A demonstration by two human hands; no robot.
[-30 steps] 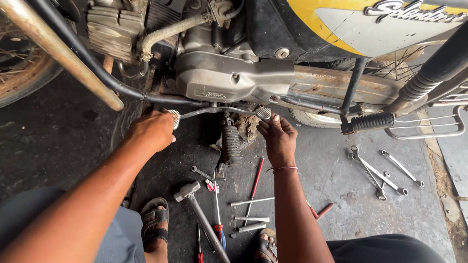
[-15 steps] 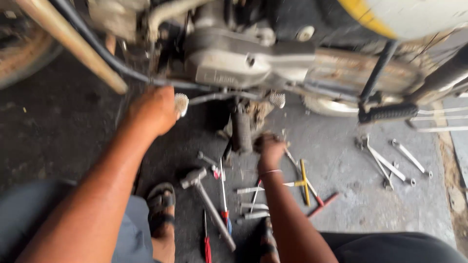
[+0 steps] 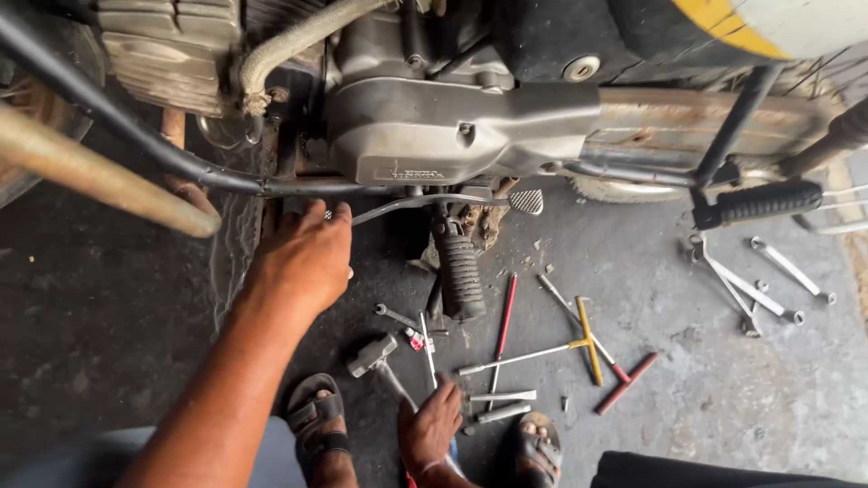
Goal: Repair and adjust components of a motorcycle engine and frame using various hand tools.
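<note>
Head view. We work low over a stained grey concrete floor [image 3: 714, 398], beside a motorcycle whose engine casing [image 3: 452, 136] fills the upper frame.

Our left hand [image 3: 303, 262] rests palm-down against the lower frame tube [image 3: 298, 187], at the left end of the thin bent lever rod [image 3: 434, 201]; the fingers curl over the metal, but we cannot tell whether they grip it. Our right hand [image 3: 432, 427] is down among the tools, fingers loosely bent and touching the handle of the hammer [image 3: 380, 360]; it does not appear closed on it.

Handling: we judge the hammer head-heavy and rigid, and likely greasy given the floor; take it well down the handle, away from the head. The lever rod looks stiff and slim, best held near its flat pedal end [image 3: 526, 201].

Nearby lie a red-handled screwdriver [image 3: 503, 327], a yellow-handled T-wrench [image 3: 586, 330], a red T-bar [image 3: 627, 382] and several spanners [image 3: 750, 289] to the right. The ribbed rubber footrest [image 3: 459, 271] hangs between the hands.

Markings: the casing carries a small raised emblem low at its centre; the tank [image 3: 768, 27] shows a yellow-and-white panel.
</note>
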